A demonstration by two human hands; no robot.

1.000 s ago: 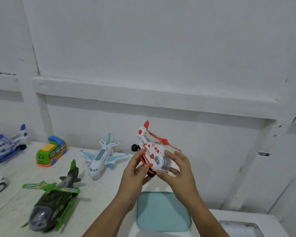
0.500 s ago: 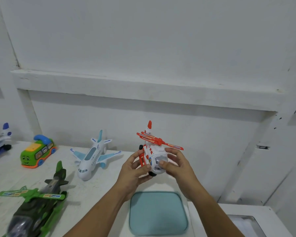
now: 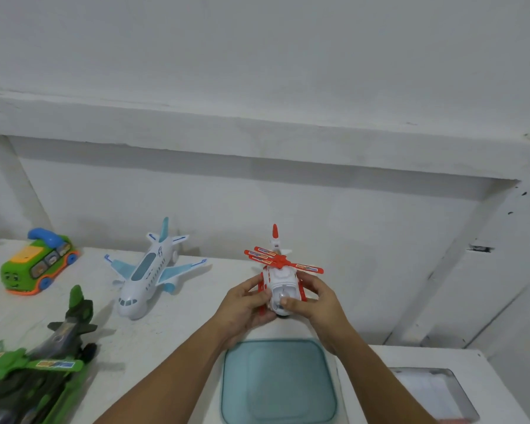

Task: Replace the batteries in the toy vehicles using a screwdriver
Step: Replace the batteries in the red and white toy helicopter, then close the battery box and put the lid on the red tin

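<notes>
Red-and-white toy helicopter point(image 3: 280, 280), upright with its nose toward the viewer, just beyond the far edge of the teal lid point(image 3: 279, 381). Left hand point(image 3: 242, 304) and right hand point(image 3: 315, 301) grip its sides, fingers curled round body and skids. White toy airliner point(image 3: 149, 270) and green toy plane point(image 3: 43, 362) lie left of the lid.

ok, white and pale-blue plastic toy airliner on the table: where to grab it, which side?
Best bet: take the white and pale-blue plastic toy airliner across its fuselage, just ahead of the wings, from above. It stands upright on the white table; the swept wings block a low side approach, and the tail fin crowds the rear.
</notes>
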